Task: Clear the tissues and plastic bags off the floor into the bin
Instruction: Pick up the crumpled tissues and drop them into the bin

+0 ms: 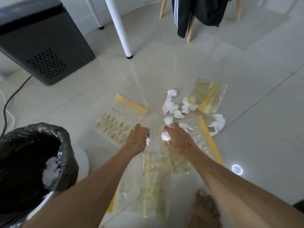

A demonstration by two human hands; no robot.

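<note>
Several crumpled white tissues [171, 104] lie on the tiled floor among several clear plastic bags with yellow strips. One bag [120, 119] lies left of centre, another bag [207, 96] at the back right, and a third bag [151, 183] under my forearms. My left hand [137, 139] is closed on a small white tissue wad [148, 140]. My right hand [178, 139] grips a tissue ball [165, 136] just above a bag. The bin [65, 145], lined with a black bag, stands at the lower left with white tissues inside.
A dark grey appliance [46, 43] with a cable stands at the back left. A white table leg [121, 30] rises behind the litter. A wooden chair with a black jacket [197, 12] is at the back right. My bare foot [205, 209] is at the bottom.
</note>
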